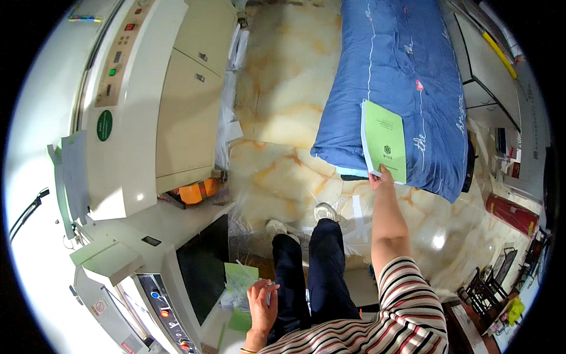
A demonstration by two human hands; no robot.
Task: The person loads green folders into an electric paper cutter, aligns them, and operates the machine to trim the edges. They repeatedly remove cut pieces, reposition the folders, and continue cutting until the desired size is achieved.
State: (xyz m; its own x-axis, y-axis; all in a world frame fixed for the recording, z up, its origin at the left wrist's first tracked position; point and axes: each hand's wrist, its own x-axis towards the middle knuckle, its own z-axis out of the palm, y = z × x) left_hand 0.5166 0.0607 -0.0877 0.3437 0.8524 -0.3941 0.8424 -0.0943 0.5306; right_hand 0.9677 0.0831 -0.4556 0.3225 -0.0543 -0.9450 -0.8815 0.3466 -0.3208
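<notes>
Right hand [381,178] grips green booklet [386,135] over blue quilt [348,106]; left hand [262,308] half-curled, contents unclear — next, likely, a steady hold!

The booklet [385,137] is green, quilt [394,68] blue, shirt [407,304] striped.

At the lower right, a short-sleeved top [365,338] bore black, cream and reddish stripes. Dark navy trousers [328,265] ran through the lower centre to whitish shoes [325,212]. A thin yellowish wristband [249,351] showed at the bottom edge.
</notes>
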